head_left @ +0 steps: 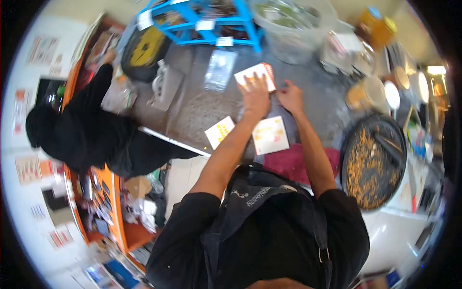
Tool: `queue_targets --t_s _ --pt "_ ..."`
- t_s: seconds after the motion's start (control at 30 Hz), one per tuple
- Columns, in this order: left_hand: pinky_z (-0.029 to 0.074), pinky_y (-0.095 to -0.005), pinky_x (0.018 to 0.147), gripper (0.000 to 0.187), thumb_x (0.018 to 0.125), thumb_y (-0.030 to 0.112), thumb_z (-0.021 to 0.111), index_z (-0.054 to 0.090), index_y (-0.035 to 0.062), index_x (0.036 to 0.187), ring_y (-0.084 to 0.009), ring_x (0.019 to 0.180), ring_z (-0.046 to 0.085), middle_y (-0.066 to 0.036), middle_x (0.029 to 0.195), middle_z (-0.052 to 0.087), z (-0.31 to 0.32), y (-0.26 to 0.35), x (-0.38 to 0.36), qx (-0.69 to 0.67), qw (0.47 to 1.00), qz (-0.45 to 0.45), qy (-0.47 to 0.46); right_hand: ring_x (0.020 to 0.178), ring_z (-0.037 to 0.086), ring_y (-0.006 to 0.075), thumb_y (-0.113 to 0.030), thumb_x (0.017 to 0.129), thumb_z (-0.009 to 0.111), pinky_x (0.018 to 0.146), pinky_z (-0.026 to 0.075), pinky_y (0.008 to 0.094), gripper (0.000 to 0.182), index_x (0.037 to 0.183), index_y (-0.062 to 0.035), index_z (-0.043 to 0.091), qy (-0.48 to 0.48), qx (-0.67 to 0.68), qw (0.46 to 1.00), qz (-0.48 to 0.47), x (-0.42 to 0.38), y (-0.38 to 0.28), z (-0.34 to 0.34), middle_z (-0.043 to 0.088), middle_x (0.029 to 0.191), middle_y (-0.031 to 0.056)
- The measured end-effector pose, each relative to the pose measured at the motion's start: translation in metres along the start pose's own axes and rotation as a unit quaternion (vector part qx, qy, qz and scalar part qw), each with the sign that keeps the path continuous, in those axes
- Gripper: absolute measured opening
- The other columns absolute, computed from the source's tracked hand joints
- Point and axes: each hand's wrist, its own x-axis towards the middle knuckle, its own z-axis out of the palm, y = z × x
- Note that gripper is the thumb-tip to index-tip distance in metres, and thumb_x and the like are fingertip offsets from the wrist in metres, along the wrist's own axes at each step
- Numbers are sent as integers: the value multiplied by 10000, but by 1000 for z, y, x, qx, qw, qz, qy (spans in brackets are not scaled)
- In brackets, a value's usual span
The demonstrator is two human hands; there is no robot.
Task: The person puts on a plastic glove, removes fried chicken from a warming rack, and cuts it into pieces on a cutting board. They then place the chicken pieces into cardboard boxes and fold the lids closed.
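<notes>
My left hand [256, 96] lies with fingers spread on top of a white box with red stripes on its side [269, 76]. Just right of that box is my right hand [290, 96], its fingers curled together; whether anything small is in them is hidden. Closer to my body, a second white box with yellow and pink print [270, 135] lies flat below my wrists. A third white box with yellow print [220, 132] rests by the counter's front edge, left of my left forearm. A clear plastic packet [221, 71] lies left of the striped box.
Blue rack [216, 24] and clear tub [293, 38] stand at the back. A round black tray of brown bits [373, 164] is on the right, near jars and cups [368, 94]. Red cloth [288, 164] lies in front. At left, a person in black [91, 125] reaches toward shelves.
</notes>
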Motion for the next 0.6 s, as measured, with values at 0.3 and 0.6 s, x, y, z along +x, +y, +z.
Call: queue_targets --t_s 0.3,0.6 --pt "47 -689 1110 624 896 538 444 373 339 1483 -513 1442 -75 -219 1607 -4 -17 -58 16 -313 941 -39 -123 792 677 301 -555 873 616 699 529 409 646 1065 61 653 -105 -137 985 25 27 -29 27 691 866 210" --pt "398 -437 1035 741 817 358 700 394 64 1424 -419 1281 450 -300 1409 397 -48 -93 -25 -631 743 -200 100 1164 596 334 -191 891 685 983 455 421 738 1469 -10 265 -165 129 955 -209 33 -92 42 560 1302 235"
